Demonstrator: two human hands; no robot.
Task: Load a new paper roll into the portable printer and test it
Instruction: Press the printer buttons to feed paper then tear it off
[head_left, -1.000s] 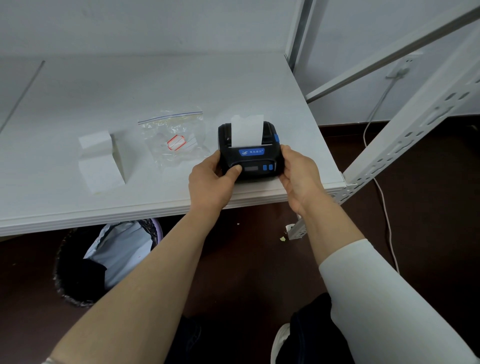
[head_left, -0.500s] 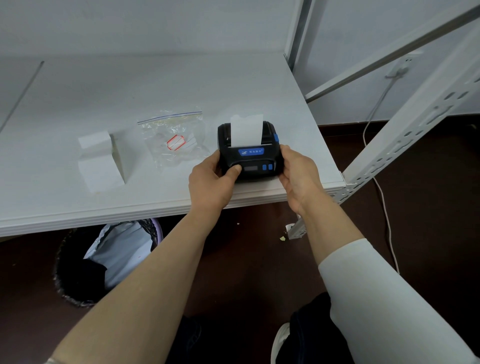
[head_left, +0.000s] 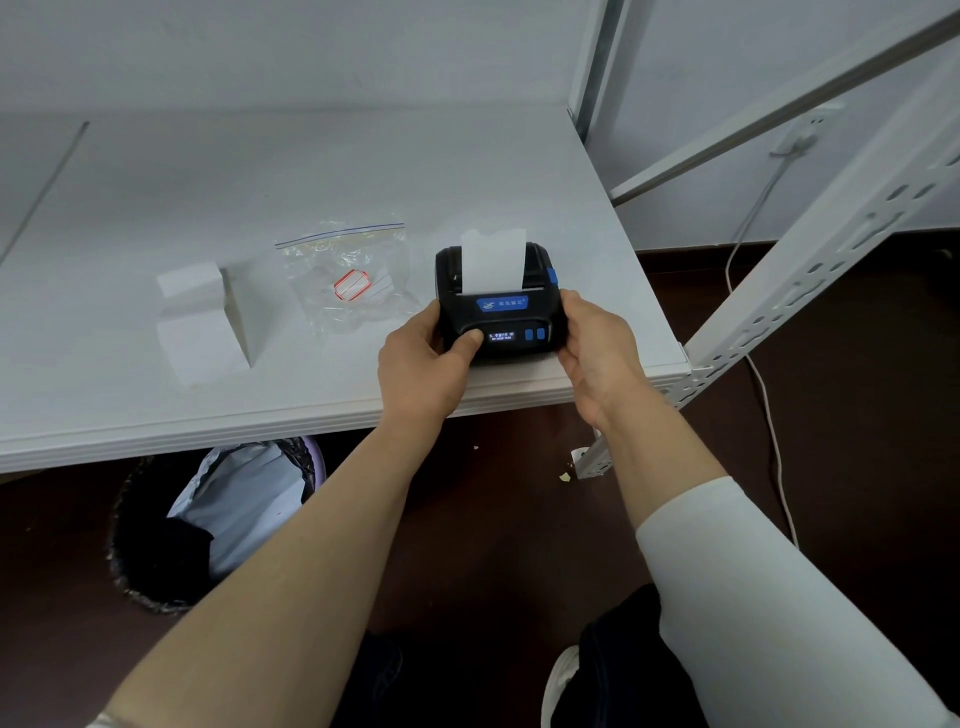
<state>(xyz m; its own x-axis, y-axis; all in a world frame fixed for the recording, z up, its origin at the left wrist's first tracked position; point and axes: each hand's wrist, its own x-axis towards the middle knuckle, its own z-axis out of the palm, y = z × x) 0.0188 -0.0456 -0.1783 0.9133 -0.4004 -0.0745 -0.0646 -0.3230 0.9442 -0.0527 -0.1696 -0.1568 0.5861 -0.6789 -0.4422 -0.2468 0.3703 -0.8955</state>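
Observation:
A small black portable printer (head_left: 519, 306) with blue buttons sits near the front right edge of the white table (head_left: 260, 171). A strip of white paper (head_left: 492, 265) stands up out of its slot. Its little screen (head_left: 501, 336) is lit with white text. My left hand (head_left: 423, 364) grips the printer's left side, thumb pressed on the front panel just left of the screen. My right hand (head_left: 597, 358) holds the printer's right side.
A clear zip bag (head_left: 348, 280) with a red-edged label lies left of the printer. Further left is a white paper stack or box (head_left: 205, 322). Under the table stands a lined waste bin (head_left: 208, 525). A white perforated metal frame (head_left: 810, 270) and a cable (head_left: 769, 415) are at the right.
The printer's screen, dark before, now shows white text. Both hands stay on the printer in nearly the same place.

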